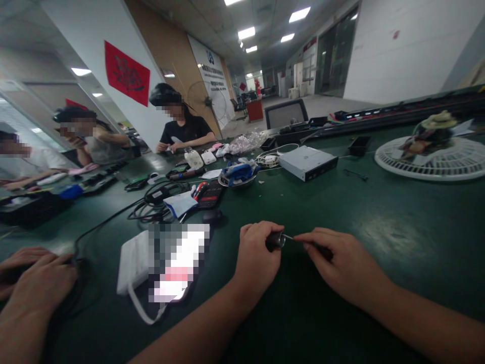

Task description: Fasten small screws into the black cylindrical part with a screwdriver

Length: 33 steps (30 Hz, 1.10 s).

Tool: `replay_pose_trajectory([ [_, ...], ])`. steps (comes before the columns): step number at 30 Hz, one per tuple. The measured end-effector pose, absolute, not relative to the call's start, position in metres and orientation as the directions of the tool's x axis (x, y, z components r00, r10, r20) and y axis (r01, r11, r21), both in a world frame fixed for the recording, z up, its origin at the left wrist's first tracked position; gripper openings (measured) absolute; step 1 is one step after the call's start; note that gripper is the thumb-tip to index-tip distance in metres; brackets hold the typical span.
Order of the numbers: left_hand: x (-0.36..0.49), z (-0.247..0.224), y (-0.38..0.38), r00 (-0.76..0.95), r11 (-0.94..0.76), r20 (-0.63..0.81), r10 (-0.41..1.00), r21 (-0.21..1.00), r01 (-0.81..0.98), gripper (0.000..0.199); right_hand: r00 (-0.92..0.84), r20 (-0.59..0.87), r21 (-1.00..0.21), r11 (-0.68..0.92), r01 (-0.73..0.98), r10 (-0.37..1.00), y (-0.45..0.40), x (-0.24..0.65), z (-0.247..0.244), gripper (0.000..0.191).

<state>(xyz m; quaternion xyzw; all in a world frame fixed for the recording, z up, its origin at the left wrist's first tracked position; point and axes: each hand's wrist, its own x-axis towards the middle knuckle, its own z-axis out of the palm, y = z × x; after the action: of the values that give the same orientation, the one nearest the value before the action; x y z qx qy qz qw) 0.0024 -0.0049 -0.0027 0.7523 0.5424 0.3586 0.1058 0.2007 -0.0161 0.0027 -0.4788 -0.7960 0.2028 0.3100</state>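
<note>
My left hand point(258, 250) is closed around a short dark cylinder point(281, 239), whose shiny round end faces right. Between the fingertips of my right hand point(337, 258) is a thin metal rod point(289, 236). Its left tip reaches the cylinder's round end; whether it sits inside cannot be made out. Both hands are just above the dark green table point(303, 313). Left of my left hand lies a lit phone point(185, 258), partly blurred out, beside a white power bank point(132, 263) with a white cable.
A co-worker's hands point(41, 278) rest at the left edge by a black cable point(109, 215). Ahead are a black mouse point(212, 217), a dish with blue items point(238, 174), a silver disc drive point(308, 162) and a white fan grille point(432, 162). Several people sit across the table.
</note>
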Motion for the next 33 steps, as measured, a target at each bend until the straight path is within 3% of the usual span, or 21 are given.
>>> replay_pose_trajectory([
  [7,0.0030,0.0015,-0.0052,0.199,-0.437,0.457,0.867,0.506,0.743,0.040,-0.458,0.282,-0.610,0.526,0.593,0.843,-0.0163,0.2009,0.0043,0.030],
  [13,0.0025,0.0002,-0.0064,0.216,-0.464,0.481,0.850,0.489,0.739,0.042,-0.440,0.319,-0.638,0.533,0.556,0.840,-0.0188,0.2030,0.0040,0.030],
  [20,0.0031,0.0010,-0.0063,0.225,-0.459,0.456,0.861,0.504,0.732,0.039,-0.354,0.308,-0.622,0.468,0.627,0.883,-0.0163,0.2009,-0.0010,0.028],
  [26,0.0037,-0.0008,-0.0066,0.233,-0.463,0.453,0.861,0.504,0.730,0.043,-0.391,0.266,-0.530,0.473,0.704,0.881,-0.0181,0.1993,-0.0016,0.027],
  [33,0.0039,-0.0014,-0.0070,0.229,-0.473,0.475,0.850,0.494,0.729,0.044,-0.419,0.241,-0.520,0.481,0.706,0.876,-0.0178,0.1997,0.0024,0.021],
])
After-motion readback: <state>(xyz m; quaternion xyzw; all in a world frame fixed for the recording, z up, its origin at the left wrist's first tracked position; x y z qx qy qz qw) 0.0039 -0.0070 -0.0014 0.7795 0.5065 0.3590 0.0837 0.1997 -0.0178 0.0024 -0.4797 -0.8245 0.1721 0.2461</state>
